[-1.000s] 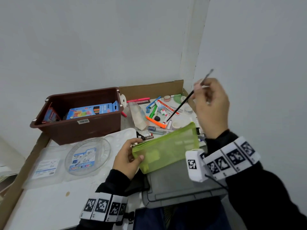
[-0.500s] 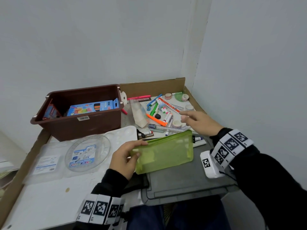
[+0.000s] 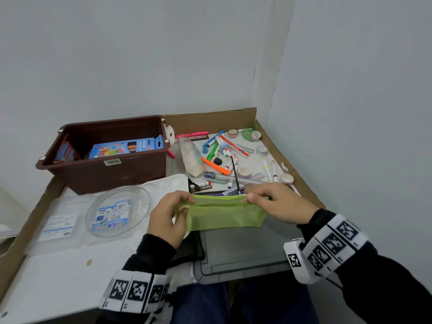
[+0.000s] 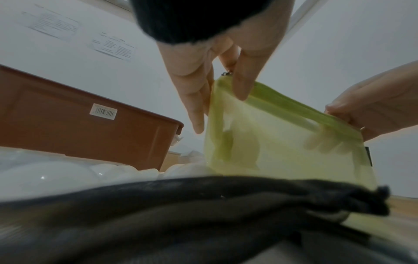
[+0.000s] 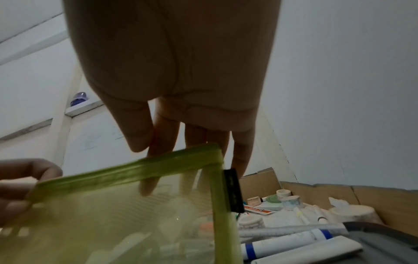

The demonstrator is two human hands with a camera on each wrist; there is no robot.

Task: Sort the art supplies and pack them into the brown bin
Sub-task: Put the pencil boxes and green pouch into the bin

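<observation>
Pouch (image 3: 224,212): green mesh, held upright over near bench, right of bin (image 3: 105,157).
Left hand (image 3: 167,217): fingers pinching pouch's left end.
Right hand (image 3: 279,203): fingers pinching top right edge.

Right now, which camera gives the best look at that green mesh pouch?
The head view: it shows the whole green mesh pouch, held at its top edge by the left hand and right hand. The left wrist view shows most of its side, blurred; the right wrist view only one top corner.
</observation>
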